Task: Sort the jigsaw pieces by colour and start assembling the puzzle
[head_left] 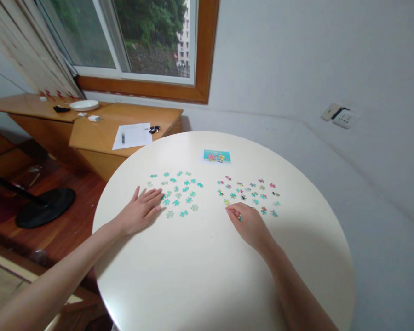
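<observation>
My left hand (143, 209) lies flat on the white round table (193, 276), fingers spread. Its fingertips reach the left edge of a loose group of mostly teal and pale green puzzle pieces (176, 202). Curled into a pinch, my right hand (248, 223) is at the near side of a second group with pink, yellow and teal pieces (254, 201). A small colourful puzzle piece (240, 217) shows between its bent fingers. Just beyond those fingertips is a yellow-green piece (227, 202). The right hand partly covers this group.
Behind the pieces lies a teal picture card (216, 156) with cartoon figures. A wooden cabinet (124, 112) at the back left bears a sheet of paper (132, 135), keys (154, 129) and a white plate (84, 105). The wall (382, 184) borders the table's right side.
</observation>
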Demonstrator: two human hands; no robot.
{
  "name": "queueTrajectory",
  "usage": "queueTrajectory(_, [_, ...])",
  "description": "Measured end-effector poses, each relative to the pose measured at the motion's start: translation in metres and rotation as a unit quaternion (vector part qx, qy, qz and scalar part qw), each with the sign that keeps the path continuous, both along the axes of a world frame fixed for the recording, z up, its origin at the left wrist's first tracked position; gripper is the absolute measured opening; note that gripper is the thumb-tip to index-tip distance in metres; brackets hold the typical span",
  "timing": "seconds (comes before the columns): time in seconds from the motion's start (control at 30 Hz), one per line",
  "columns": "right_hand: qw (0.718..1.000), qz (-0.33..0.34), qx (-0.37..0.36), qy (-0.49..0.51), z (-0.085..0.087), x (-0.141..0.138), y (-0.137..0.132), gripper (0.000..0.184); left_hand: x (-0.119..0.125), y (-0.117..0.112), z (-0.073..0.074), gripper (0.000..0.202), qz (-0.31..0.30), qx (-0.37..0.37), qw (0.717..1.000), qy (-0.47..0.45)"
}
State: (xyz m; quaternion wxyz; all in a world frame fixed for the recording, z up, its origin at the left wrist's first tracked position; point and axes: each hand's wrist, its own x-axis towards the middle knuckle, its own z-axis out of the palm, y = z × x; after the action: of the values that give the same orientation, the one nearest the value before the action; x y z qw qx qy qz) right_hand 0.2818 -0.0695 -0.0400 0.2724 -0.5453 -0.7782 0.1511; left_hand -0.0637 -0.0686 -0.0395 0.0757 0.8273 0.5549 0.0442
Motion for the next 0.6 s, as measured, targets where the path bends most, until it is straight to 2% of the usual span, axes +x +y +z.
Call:
queueTrajectory(0.3, [1.000,-0.005,-0.011,-0.008,0.000,0.000,0.000,0.024,-0.012,0.005,0.001,0.059,0.044,-0.013,0.998,0.049])
queueTrajectory(0.47, [1.000,-0.002,-0.014,-0.004,-0.001,-0.001,0.000,0.023,0.000,0.019,-0.001,0.059,0.015,0.024,0.999,0.022])
queueTrajectory(0.6, [1.000,0.000,-0.015,0.000,-0.001,0.000,0.000,0.023,0.012,0.035,-0.004,0.059,-0.009,0.010,0.999,0.033])
